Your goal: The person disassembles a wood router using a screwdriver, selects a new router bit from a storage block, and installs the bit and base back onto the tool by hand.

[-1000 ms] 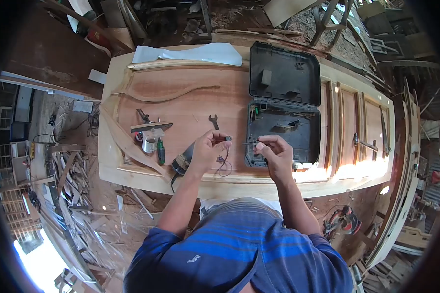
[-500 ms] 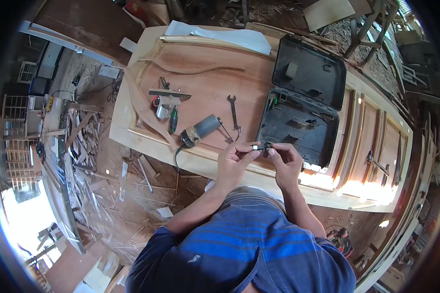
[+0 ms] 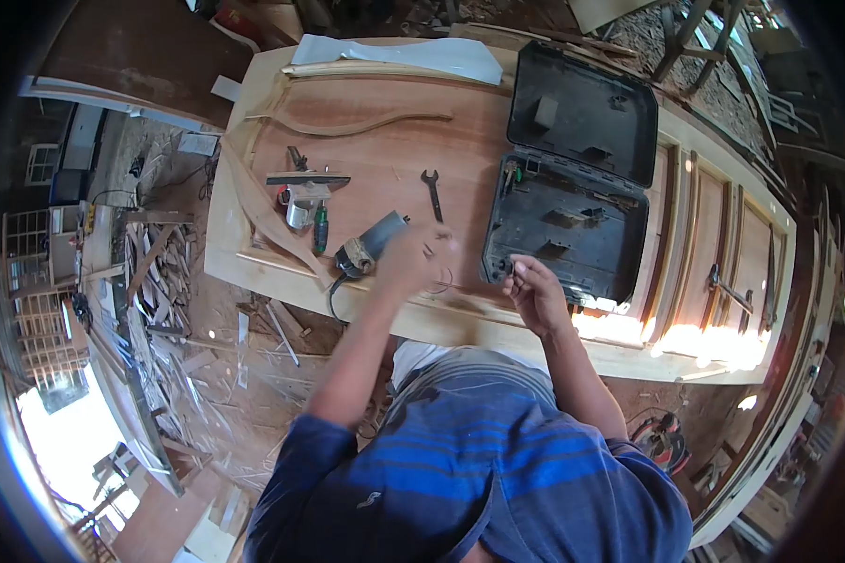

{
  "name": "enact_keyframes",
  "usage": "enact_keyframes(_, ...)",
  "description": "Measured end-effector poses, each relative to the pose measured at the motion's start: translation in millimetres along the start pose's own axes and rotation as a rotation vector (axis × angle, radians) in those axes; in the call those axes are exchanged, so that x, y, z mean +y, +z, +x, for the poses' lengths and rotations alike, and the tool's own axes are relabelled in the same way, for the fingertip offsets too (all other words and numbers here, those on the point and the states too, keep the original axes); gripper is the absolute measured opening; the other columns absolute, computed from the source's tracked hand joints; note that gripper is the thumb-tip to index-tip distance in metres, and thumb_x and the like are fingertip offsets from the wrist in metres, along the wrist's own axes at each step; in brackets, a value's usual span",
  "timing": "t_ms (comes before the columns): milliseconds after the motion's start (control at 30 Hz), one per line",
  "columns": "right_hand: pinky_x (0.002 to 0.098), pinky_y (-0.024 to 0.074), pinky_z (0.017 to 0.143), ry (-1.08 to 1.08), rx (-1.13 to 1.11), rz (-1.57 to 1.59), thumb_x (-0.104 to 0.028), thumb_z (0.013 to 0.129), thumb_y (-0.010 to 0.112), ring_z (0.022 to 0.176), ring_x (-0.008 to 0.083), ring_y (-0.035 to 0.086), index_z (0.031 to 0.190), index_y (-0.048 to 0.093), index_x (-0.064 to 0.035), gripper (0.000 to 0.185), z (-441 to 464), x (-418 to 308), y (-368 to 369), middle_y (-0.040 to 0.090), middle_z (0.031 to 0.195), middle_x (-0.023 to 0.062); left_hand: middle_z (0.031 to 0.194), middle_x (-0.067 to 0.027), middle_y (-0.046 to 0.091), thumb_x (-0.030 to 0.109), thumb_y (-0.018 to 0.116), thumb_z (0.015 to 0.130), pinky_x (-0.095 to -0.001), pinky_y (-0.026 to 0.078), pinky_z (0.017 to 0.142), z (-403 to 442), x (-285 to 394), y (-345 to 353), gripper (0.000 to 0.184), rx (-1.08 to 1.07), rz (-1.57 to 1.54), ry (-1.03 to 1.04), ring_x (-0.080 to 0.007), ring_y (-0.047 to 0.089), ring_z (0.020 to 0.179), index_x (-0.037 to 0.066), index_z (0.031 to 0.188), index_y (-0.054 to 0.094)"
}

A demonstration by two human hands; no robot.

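My left hand [image 3: 413, 260], smeared by motion, is over the near end of a grey cylindrical power tool body [image 3: 381, 235] with a cord; its fingers and anything in them cannot be made out. Between thumb and fingertips, my right hand [image 3: 538, 293] pinches a small dark part [image 3: 512, 268], mostly hidden, at the near left corner of an open black tool case [image 3: 620, 220]. An open-end wrench [image 3: 433, 195] lies beyond my left hand. A green-handled screwdriver [image 3: 321, 230] rests left of the power tool, beside a silver-and-red tool piece with a flat plate [image 3: 300, 208].
These things lie on a wooden panelled door [image 3: 366, 98]. A curved wood strip [image 3: 352, 128] and a white sheet [image 3: 404, 56] are on its far side. To the right is a hammer [image 3: 729, 289]. Wood scraps [image 3: 160, 286] litter the floor at left.
My hands, together around a small black part with a white piece, have separated. The left has swung left toward the power tool; the right stays near the case. The view has shifted slightly.
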State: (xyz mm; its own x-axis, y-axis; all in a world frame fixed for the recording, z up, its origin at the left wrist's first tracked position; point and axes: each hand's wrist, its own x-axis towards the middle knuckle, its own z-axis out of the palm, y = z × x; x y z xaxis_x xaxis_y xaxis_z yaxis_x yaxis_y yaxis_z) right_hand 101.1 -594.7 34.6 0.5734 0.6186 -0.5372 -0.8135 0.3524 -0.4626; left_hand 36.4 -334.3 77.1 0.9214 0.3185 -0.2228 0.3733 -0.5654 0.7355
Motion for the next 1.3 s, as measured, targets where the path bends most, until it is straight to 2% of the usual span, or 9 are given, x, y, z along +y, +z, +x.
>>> enact_keyframes(67, 0.0341, 0.0598, 0.082, -0.031, 0.012, 0.033, -0.012, 0.107, 0.063, 0.086, 0.0181, 0.071, 0.128, 0.066, 0.0005, 0.024, 5.2, -6.0, -0.8, 0.072, 0.096, 0.0073, 0.115, -0.0143, 0.078, 0.03, 0.074, 0.092, -0.046, 0.05, 0.106, 44.6, -17.0, -11.7, 0.038, -0.079, 0.531, -0.015, -0.0328, 0.071, 0.114, 0.003, 0.119, 0.076)
enact_keyframes(133, 0.0334, 0.0598, 0.081, -0.048, -0.001, 0.034, -0.011, 0.107, 0.063, 0.086, 0.0179, 0.072, 0.126, 0.067, 0.0, 0.023, 6.5, -10.6, 1.5, 0.072, 0.097, 0.0073, 0.115, -0.0124, 0.078, 0.024, 0.075, 0.089, -0.0491, 0.044, 0.112, 78.7, -59.6, 11.9, 0.039, -0.18, 0.945, -0.051, -0.0329, 0.068, 0.119, 0.008, 0.124, 0.077)
enact_keyframes(233, 0.0332, 0.0597, 0.08, -0.088, -0.062, 0.048, -0.011, 0.107, 0.063, 0.086, 0.0182, 0.072, 0.124, 0.067, 0.0004, 0.021, 11.7, -14.0, 1.6, 0.072, 0.1, 0.0083, 0.12, -0.0126, 0.077, 0.021, 0.066, 0.094, -0.0517, 0.043, 0.108, 99.5, -84.3, 32.5, 0.029, -0.334, 1.106, -0.101, -0.0312, 0.066, 0.124, 0.01, 0.117, 0.08)
enact_keyframes(433, 0.0334, 0.059, 0.077, -0.123, -0.082, 0.061, -0.01, 0.106, 0.065, 0.086, 0.0181, 0.071, 0.121, 0.068, 0.0014, 0.02, 18.8, -21.5, 18.6, 0.072, 0.099, 0.0082, 0.134, -0.015, 0.072, 0.02, 0.064, 0.098, -0.0526, 0.043, 0.107, 113.4, -80.1, 41.6, 0.029, -0.421, 1.125, -0.2, -0.0307, 0.063, 0.128, 0.009, 0.12, 0.079)
enact_keyframes(833, 0.0338, 0.0582, 0.078, -0.116, -0.106, 0.004, -0.009, 0.106, 0.064, 0.085, 0.0184, 0.07, 0.12, 0.068, 0.0012, 0.018, 16.4, -27.9, 25.5, 0.072, 0.098, 0.008, 0.129, -0.0092, 0.075, 0.023, 0.063, 0.099, -0.0492, 0.046, 0.101, 107.8, -74.4, 58.4, 0.028, -0.39, 1.218, -0.257, -0.0287, 0.063, 0.127, 0.012, 0.119, 0.08)
enact_keyframes(933, 0.0333, 0.0591, 0.076, -0.125, -0.105, 0.023, -0.011, 0.104, 0.069, 0.085, 0.0167, 0.07, 0.119, 0.069, 0.0024, 0.02, 15.4, -29.5, 20.8, 0.071, 0.099, 0.0075, 0.125, -0.0089, 0.076, 0.021, 0.067, 0.096, -0.0498, 0.046, 0.101, 98.3, -58.3, 51.9, 0.026, -0.363, 1.202, -0.196, -0.0272, 0.064, 0.125, 0.013, 0.116, 0.081)
enact_keyframes(1033, 0.0332, 0.0598, 0.076, -0.148, -0.096, 0.005, -0.011, 0.103, 0.07, 0.084, 0.0167, 0.07, 0.119, 0.07, 0.0026, 0.021, 15.2, -32.6, 19.8, 0.071, 0.099, 0.0071, 0.121, -0.0097, 0.079, 0.022, 0.067, 0.095, -0.0507, 0.051, 0.097, 81.5, -47.7, 35.9, 0.024, -0.259, 1.117, -0.055, -0.0297, 0.07, 0.117, 0.011, 0.11, 0.082)
enact_keyframes(1233, 0.0352, 0.0608, 0.077, -0.317, -0.049, -0.245, -0.009, 0.103, 0.07, 0.085, 0.0171, 0.071, 0.121, 0.069, 0.0023, 0.021, 0.7, -41.5, 40.2, 0.071, 0.095, 0.0083, 0.105, -0.0073, 0.08, 0.02, 0.073, 0.1, -0.0298, 0.058, 0.082, 3.9, 19.7, -4.3, 0.025, -0.01, -0.456, 0.071, -0.0149, 0.073, 0.092, 0.001, 0.116, 0.08)
enact_keyframes(1300, 0.0359, 0.0611, 0.077, -0.37, -0.078, -0.311, -0.008, 0.103, 0.07, 0.086, 0.0175, 0.071, 0.12, 0.069, 0.003, 0.02, -6.5, -44.2, 55.1, 0.071, 0.096, 0.0096, 0.105, -0.0062, 0.079, 0.016, 0.074, 0.101, -0.0266, 0.056, 0.083, -22.7, 36.4, -4.2, 0.023, 0.04, -0.675, 0.033, -0.0108, 0.071, 0.095, 0.001, 0.118, 0.079)
